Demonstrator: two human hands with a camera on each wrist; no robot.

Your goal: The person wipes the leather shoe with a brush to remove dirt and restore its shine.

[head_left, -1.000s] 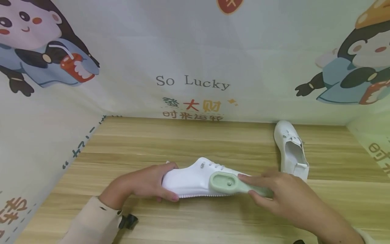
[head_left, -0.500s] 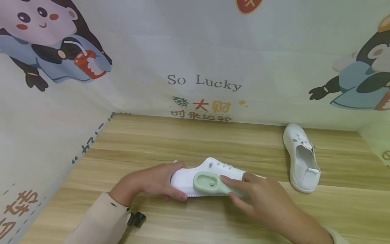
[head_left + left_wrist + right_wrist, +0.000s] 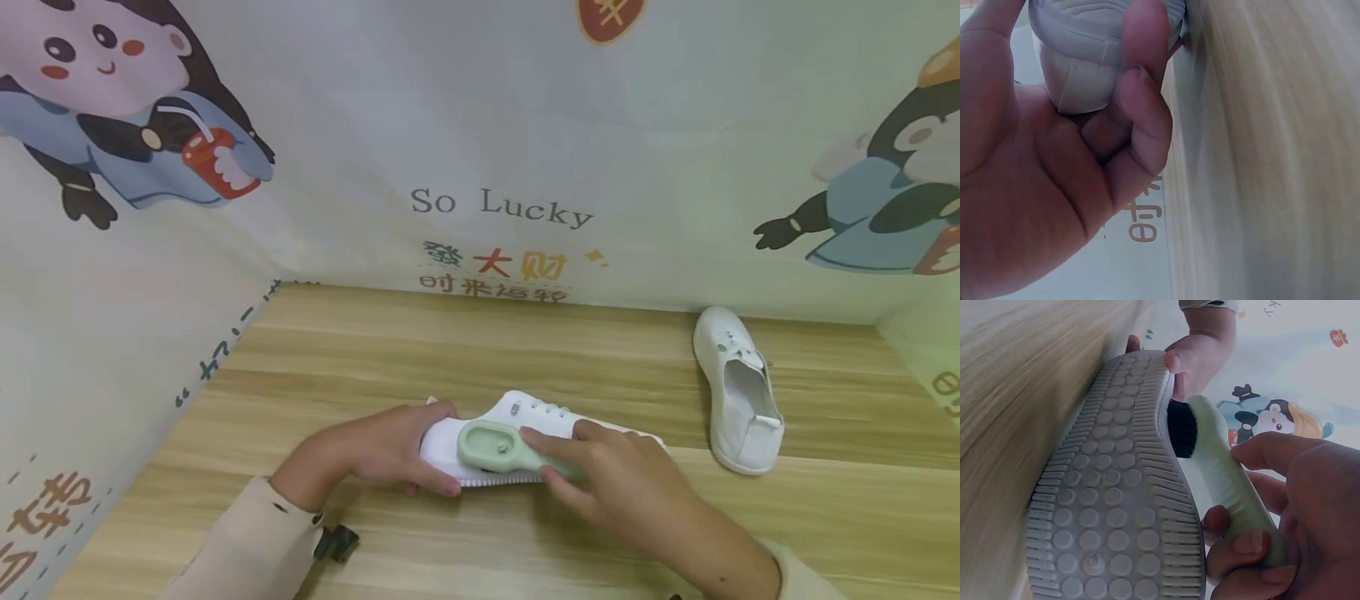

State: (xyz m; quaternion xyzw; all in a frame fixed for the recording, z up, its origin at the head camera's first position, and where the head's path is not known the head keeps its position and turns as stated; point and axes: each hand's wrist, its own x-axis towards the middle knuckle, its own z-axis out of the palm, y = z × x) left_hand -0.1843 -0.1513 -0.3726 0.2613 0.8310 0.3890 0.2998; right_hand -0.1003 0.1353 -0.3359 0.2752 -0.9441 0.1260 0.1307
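The left hand (image 3: 397, 446) grips the heel of a white lace-up shoe (image 3: 542, 419) with a studded sole (image 3: 1107, 478), tilted sideways over the wood-grained bench (image 3: 420, 350). The right hand (image 3: 615, 479) holds a pale-green plastic brush (image 3: 489, 447), black bristles (image 3: 1182, 428) against the shoe's side. Brushing seems in hand; the next stroke needs a steady heel.

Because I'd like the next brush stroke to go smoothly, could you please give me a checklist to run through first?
1. Left hand grips the white shoe at its heel: ok.
2. Right hand holds the green brush by its handle: ok.
3. Bristles turned toward the shoe's side: ok.
4. Full bristle contact with the shoe: cannot tell, partly hidden by the sole.
5. Second shoe clear of the brush: ok.
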